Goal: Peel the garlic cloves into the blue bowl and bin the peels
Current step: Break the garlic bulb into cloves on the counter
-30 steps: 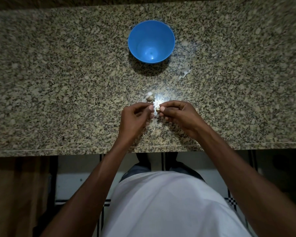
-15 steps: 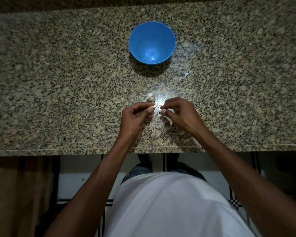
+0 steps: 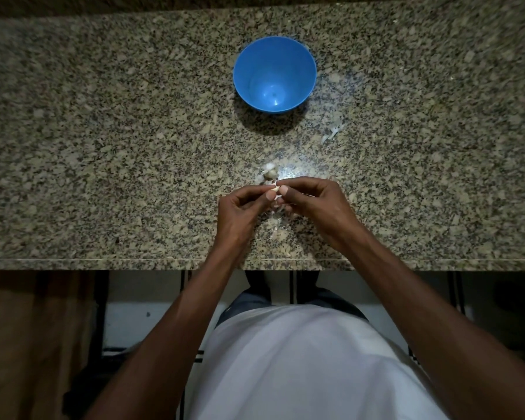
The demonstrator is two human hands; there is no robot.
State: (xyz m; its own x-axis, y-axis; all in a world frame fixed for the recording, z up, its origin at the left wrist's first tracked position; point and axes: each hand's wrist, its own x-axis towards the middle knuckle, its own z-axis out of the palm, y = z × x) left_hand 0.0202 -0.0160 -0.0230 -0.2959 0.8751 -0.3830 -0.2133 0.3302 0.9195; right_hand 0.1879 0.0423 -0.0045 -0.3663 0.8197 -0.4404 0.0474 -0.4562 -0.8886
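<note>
Head view, hands: the left hand (image 3: 240, 212) and right hand (image 3: 311, 201) meet just above the speckled grey-brown granite counter (image 3: 103, 147), fingertips together, each pinching one small pale garlic clove (image 3: 275, 188) between thumb and forefinger.
Head view, clove: only a sliver of it shows between the fingertips; how much skin is left cannot be told.
Head view, waiting garlic: a small whitish cluster of garlic pieces (image 3: 269, 172) lies on the counter just beyond the hands.
Head view, bowl: the round blue plastic bowl (image 3: 275, 74) stands well beyond the hands, upright; it looks nearly empty, bar one tiny speck on its bottom.
Head view, peels: thin white papery scraps (image 3: 332, 132) lie near the bowl, to its right; more flecks sit under the hands. No bin shows.
Step in hand: likely stripping this clove's skin.
Doing it well: hold the clove steady in one hand, catch a loose skin edge with a nail, and pull along its length in one strip.
Risk: the clove is small and may slip; fragments may scatter.
</note>
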